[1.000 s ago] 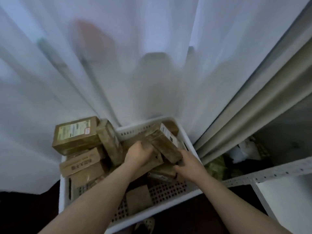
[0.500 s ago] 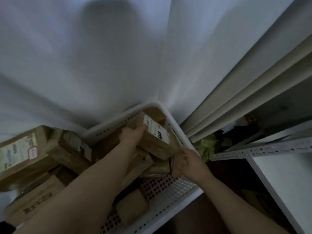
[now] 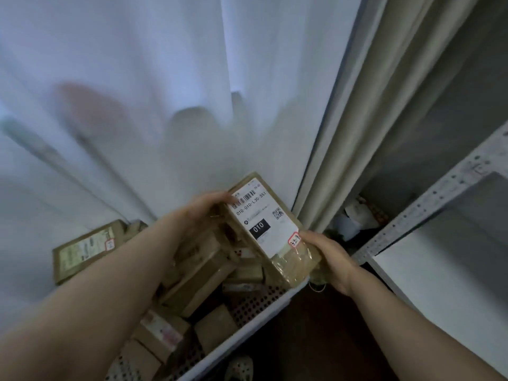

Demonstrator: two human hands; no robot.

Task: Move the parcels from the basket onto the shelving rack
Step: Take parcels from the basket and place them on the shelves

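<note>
Head cam: both hands, left hand [image 3: 204,209] & right hand [image 3: 327,253], grip parcel [image 3: 270,232].

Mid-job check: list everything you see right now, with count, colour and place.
Held brown cardboard parcel with white shipping label: one, brown, lifted above the basket's right end, label facing up.
Other brown cardboard parcels: several, exact count unclear, brown, piled in the basket.
White perforated plastic basket: one, white, bottom centre.
White sheer curtain: one, white, behind the basket.
Beige heavy curtain: one, beige, right of the sheer curtain.
Grey metal shelving rack with white shelf board: one, grey and white, right edge.
Left hand: one, grips the held parcel's upper left end.
Right hand: one, grips the held parcel's lower right end.
</note>
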